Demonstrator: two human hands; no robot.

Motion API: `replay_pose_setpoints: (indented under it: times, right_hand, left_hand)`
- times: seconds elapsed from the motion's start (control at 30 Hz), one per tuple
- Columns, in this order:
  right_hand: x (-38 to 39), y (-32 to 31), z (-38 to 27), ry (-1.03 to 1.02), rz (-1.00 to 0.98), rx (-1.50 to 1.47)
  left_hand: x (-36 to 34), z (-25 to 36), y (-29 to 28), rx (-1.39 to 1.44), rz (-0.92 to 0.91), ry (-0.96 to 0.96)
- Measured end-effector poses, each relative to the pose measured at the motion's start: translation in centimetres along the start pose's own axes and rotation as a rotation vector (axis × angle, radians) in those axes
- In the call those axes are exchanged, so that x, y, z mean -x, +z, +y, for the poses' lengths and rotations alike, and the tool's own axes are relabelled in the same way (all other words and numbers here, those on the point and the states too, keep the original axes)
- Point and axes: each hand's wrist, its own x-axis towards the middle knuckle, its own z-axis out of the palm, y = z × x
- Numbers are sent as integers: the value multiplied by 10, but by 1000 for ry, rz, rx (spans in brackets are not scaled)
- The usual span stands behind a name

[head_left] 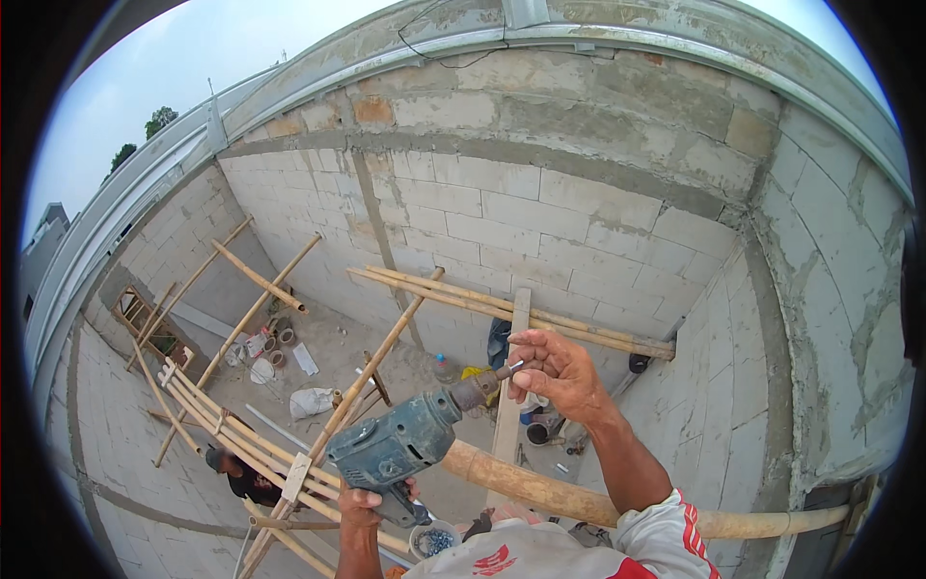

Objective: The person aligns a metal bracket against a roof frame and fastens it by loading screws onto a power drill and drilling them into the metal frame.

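A blue-grey power drill (395,446) is held up before me, tilted, its nose toward the upper right. My left hand (362,506) is closed round its handle, with most of the fingers hidden behind the tool. At the drill's chuck (475,390), my right hand (559,372) has thumb and fingers bent about the short metal bit (515,367) sticking out of the front. Whether a screw sits on that bit is too small to tell. Below the drill, close to my body, is a small white tub (434,540) of loose screws.
A thick bamboo pole (540,485) crosses just in front of me. Thinner bamboo scaffolding (338,415) and a narrow plank (511,425) span above a littered floor (328,338) far below. Another person (241,473) is lower left. Block walls (540,203) surround the space.
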Motion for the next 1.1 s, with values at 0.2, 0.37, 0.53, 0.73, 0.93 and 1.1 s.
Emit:
replay_pose_setpoints:
  times: [0.2, 0.37, 0.53, 0.73, 0.93, 1.1]
  right_hand:
    - [0, -6, -8, -48, 17, -17]
    - [0, -6, -11, -61, 95, 0]
    - [8, 11, -9, -140, 153, 166]
    - [13, 23, -36, -417, 163, 627]
    - [-12, -20, -158, -876, 342, 1149]
    - [-33, -62, -303, -1295, 787, 2051]
  left_hand:
    - [-7, -1, 12, 52, -27, 71]
    - [-15, 0, 14, 93, -47, 69]
    - [-22, 3, 42, 0, 68, 123]
    - [-40, 24, 84, -63, 14, 241]
    - [-55, 53, 114, -159, -65, 397]
    - [-61, 74, 154, -215, -164, 575]
